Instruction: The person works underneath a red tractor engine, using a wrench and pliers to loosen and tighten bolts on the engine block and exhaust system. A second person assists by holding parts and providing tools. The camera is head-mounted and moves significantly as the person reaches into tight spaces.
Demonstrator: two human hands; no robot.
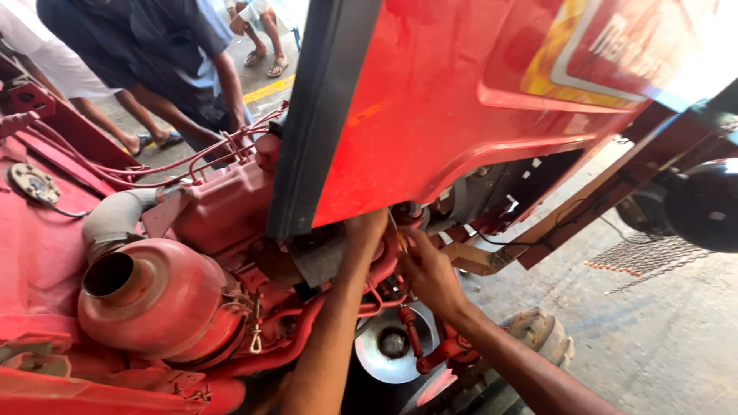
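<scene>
- Left hand (367, 230): reaching up under the lower edge of the raised red hood panel (461, 100); the fingers are hidden behind the panel's dark edge strip (319, 115), so I cannot tell whether it is gripping anything.
- Right hand (429, 270): pressing in beside the left, fingers curled toward a small fitting deep in the engine bay; what it is pinching is too hidden to name.
- Engine block (223, 207): red-painted cast metal, sitting left of both hands. Judging by its look, it is rigid, heavy and fixed in place.
- Thin red pipes (184, 165): running across the top of the block; they are likely to be stiff yet bendable, so poor places to lean on.
- Round red canister (154, 296): lying at lower left with an open mouth, dusty, probably slippery with oil film.
- Hood panel, handling: broad sheet metal, probably heavy and awkward; its firm lower edge seems the safest hold.
- Pulley (392, 346): showing below the 2 forearms.
- Another person (154, 46): bending over the far side of the engine.
</scene>
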